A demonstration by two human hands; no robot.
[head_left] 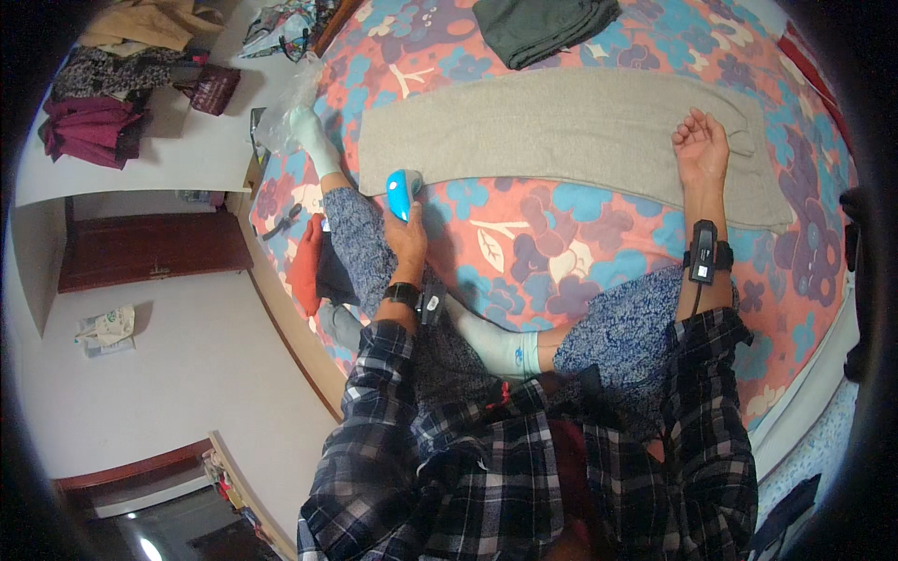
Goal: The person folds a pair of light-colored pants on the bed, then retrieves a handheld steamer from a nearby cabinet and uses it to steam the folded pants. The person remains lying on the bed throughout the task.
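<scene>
My left hand (406,241) is closed round a blue rounded handheld device (402,194) shaped like a fabric shaver. It is held up by the left end of a pair of light grey trousers (552,126), laid out long and flat across the bed. The device's underside is hidden from view. Over the right part of the trousers, my right hand (702,145) is turned palm up, open and holding nothing, its fingers loosely curled.
The bed's flowered sheet (505,243) lies under my bent legs. Dark green folded clothing (545,28) lies at the far side. A clear plastic bag (285,117) is beside my left foot, and a red cloth (305,266) lies left of my leg. Clothes (94,126) hang at the left wall.
</scene>
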